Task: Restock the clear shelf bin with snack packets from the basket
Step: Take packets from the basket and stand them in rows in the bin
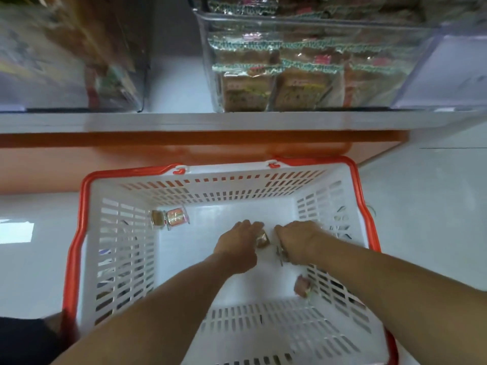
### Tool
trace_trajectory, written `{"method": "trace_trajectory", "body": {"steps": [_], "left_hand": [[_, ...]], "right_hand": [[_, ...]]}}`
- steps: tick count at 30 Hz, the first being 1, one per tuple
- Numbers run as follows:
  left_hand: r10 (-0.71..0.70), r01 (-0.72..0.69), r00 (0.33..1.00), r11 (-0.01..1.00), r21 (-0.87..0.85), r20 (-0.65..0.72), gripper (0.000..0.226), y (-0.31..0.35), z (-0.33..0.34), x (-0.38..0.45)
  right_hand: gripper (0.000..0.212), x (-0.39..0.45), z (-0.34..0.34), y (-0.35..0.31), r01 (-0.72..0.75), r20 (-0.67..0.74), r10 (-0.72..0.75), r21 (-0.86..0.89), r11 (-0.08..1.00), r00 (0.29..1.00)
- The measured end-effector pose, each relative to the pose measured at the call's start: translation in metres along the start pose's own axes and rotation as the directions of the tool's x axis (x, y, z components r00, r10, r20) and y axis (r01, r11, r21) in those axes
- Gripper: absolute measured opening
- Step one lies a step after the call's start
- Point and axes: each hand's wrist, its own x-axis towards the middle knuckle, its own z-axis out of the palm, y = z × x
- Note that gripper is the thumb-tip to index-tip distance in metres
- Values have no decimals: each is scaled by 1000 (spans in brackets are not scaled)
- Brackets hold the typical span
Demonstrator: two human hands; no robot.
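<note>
Fingers of left hand [238,237] and right hand [297,239] down on basket [87,233] floor, curled around brown snack packet [262,239] between them; firm hold not confirmable. Packets look light, crinkly, slippery film; pinch by sealed edge. Two more [170,218] far-left, one [302,285] near-right. Clear shelf bin [303,22] above, nearly full.

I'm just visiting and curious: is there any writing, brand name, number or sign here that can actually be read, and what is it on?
None can be read.
Snack packets in the clear shelf bin: printed red and yellow label patches, too blurred to read.
Packets on the floor of the basket: print too small and blurred.
Bagged goods on the shelf at left: motion-blurred, nothing legible.
Basket and shelf edge: no visible text.
</note>
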Motion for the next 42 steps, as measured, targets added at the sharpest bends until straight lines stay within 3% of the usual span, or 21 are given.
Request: {"method": "trace_trajectory", "body": {"steps": [2,5,9,11,17,22,25,28,31,33,35,37,39,42], "left_hand": [[43,-45,998,998,44,34,77,7,9,1],[91,-95,995,986,139,31,60,14,22,-1],[2,6,999,982,187,-42,39,20,24,-2],[-37,53,995,982,179,-95,35,19,22,-4],[-13,38,997,950,311,-81,42,0,16,-12],[-146,170,977,974,153,-156,39,-21,0,-25],[-327,306,893,945,-116,-308,51,-37,-18,-40],[-564,453,730,822,-344,-387,78,-54,-45,-51],[-668,603,675,744,-287,-312,95,-70,-65,-56],[-681,666,690,730,-153,-243,95,-75,-69,-54],[-688,692,695,719,-62,-210,88,-77,-67,-48],[-709,720,681,694,-8,-184,91,-79,-66,-41],[-733,746,662,665,38,-159,99,-83,-66,-36],[-744,758,651,648,73,-153,100,-90,-63,-34]], "right_hand": [[57,-5,14,-4,-104,46,101,66,992,994],[50,-13,46,-15,-207,83,197,139,968,977],[30,-24,75,-28,-216,137,218,-29,976,966],[26,-25,90,-31,-224,94,223,6,974,970],[40,-28,89,-48,-149,112,171,-180,972,979],[41,-26,82,-49,-165,70,165,7,986,984],[38,-21,81,-42,-73,144,78,-36,997,987],[36,-16,76,-40,57,283,-34,-73,996,959],[36,-17,69,-45,120,382,-82,-75,990,920],[41,-14,62,-42,54,270,-58,24,998,961],[50,-9,58,-34,-89,52,77,276,957,996],[61,-1,52,-30,-86,-90,135,415,906,987],[57,7,51,-26,-81,-94,129,404,911,987],[21,0,50,-21,-129,-33,146,312,941,989]]}}
